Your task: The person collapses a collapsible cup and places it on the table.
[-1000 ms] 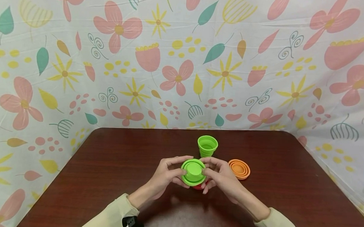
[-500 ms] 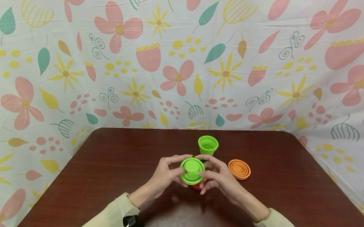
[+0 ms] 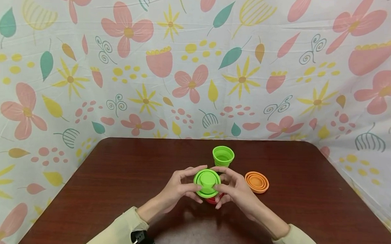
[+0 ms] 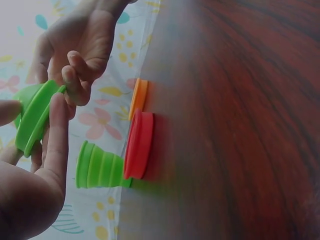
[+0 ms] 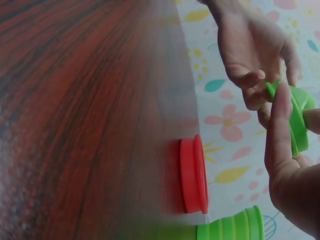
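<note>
A green collapsible cup (image 3: 208,178) is held up over the table, its base side facing the head camera and its folded rings showing around it. On its left edge my left hand (image 3: 179,188) pinches it, thumb on the base side and fingers behind the rim. My right hand (image 3: 237,188) pinches the opposite edge the same way. Both wrist views show the base standing out from the wide rim (image 4: 37,120). Below the held cup, a flattened red collapsible cup (image 4: 140,145) lies on the table, mostly hidden in the head view.
Behind the hands stands an extended green collapsible cup (image 3: 223,157). A flattened orange collapsible cup (image 3: 256,182) lies to the right of my right hand. The dark wooden table (image 3: 132,163) meets a flower-printed cloth (image 3: 189,111) at its back and sides.
My right hand has shifted slightly left, its thumb moving further in over the cup's base side. The held cup has risen a little. The other cups have stayed put.
</note>
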`<action>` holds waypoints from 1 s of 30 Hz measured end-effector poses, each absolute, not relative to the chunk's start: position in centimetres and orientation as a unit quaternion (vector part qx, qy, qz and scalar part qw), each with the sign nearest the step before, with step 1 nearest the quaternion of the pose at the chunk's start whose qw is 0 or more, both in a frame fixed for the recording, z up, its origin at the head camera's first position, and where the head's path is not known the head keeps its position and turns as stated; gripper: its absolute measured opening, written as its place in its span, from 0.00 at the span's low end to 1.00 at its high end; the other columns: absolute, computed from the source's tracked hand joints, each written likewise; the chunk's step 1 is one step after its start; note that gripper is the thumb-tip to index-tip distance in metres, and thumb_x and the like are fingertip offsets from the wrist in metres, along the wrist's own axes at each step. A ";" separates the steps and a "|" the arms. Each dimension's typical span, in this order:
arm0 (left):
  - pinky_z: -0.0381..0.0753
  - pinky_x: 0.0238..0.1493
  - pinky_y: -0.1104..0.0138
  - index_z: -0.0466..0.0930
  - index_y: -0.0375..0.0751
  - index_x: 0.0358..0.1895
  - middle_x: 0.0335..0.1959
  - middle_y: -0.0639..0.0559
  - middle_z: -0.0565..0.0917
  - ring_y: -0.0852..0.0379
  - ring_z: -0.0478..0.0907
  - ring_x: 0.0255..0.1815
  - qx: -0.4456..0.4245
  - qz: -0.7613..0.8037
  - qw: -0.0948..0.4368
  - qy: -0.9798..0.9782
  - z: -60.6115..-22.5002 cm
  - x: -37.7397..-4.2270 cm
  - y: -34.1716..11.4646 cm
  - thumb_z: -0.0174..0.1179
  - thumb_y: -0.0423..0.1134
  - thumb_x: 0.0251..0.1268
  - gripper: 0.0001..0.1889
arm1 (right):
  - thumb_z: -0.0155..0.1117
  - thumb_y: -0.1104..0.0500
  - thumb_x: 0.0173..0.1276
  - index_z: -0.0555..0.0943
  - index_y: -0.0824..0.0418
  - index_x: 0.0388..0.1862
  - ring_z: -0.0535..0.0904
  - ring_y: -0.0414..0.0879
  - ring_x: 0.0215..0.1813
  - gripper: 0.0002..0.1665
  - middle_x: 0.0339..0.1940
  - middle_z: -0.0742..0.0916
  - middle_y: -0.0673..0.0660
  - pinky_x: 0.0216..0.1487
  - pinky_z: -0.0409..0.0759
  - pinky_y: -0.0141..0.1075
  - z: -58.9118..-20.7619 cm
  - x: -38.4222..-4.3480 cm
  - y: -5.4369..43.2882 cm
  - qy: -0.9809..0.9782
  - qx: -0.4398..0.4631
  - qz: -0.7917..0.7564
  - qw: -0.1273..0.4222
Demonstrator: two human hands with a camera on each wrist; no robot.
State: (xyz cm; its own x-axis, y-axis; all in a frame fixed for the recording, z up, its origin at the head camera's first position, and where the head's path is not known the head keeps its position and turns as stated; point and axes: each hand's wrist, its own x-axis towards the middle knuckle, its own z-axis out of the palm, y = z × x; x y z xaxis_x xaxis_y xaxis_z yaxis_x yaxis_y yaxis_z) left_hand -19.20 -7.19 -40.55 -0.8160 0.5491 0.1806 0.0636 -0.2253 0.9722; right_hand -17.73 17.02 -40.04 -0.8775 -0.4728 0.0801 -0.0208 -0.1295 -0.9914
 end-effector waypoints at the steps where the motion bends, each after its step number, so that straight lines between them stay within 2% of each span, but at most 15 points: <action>1: 0.92 0.37 0.51 0.73 0.40 0.77 0.61 0.37 0.72 0.46 0.86 0.46 0.255 0.739 0.162 0.603 -40.6 -19.2 -7.2 0.64 0.27 0.70 0.32 | 0.66 0.64 0.76 0.66 0.67 0.77 0.85 0.49 0.29 0.35 0.51 0.81 0.66 0.34 0.91 0.46 -40.0 -17.7 17.0 0.639 -0.192 -0.728 0.158; 8: 0.92 0.36 0.54 0.74 0.41 0.76 0.60 0.35 0.72 0.46 0.86 0.45 0.252 0.737 0.153 0.609 -40.7 -19.3 -7.1 0.65 0.26 0.68 0.32 | 0.67 0.66 0.74 0.64 0.67 0.78 0.86 0.52 0.30 0.38 0.53 0.82 0.68 0.35 0.91 0.46 -39.8 -17.6 16.9 0.628 -0.203 -0.733 0.165; 14: 0.92 0.39 0.52 0.70 0.41 0.79 0.69 0.33 0.73 0.47 0.88 0.42 0.259 0.741 0.181 0.592 -40.8 -19.4 -7.2 0.64 0.29 0.72 0.32 | 0.67 0.66 0.74 0.64 0.66 0.79 0.86 0.51 0.29 0.38 0.53 0.81 0.68 0.34 0.91 0.45 -39.9 -17.5 17.1 0.632 -0.201 -0.731 0.158; 20: 0.91 0.43 0.49 0.63 0.42 0.82 0.64 0.34 0.80 0.46 0.89 0.45 0.266 0.746 0.213 0.572 -40.9 -19.4 -7.4 0.62 0.29 0.74 0.36 | 0.67 0.66 0.75 0.64 0.66 0.79 0.86 0.52 0.29 0.37 0.52 0.82 0.67 0.34 0.91 0.45 -40.0 -17.5 17.1 0.631 -0.210 -0.730 0.156; 30: 0.91 0.43 0.51 0.62 0.41 0.83 0.63 0.33 0.81 0.48 0.89 0.46 0.278 0.743 0.200 0.575 -41.0 -19.3 -7.2 0.62 0.27 0.73 0.37 | 0.68 0.68 0.74 0.65 0.67 0.78 0.86 0.52 0.28 0.37 0.51 0.81 0.68 0.33 0.91 0.46 -40.1 -17.5 17.1 0.628 -0.217 -0.732 0.150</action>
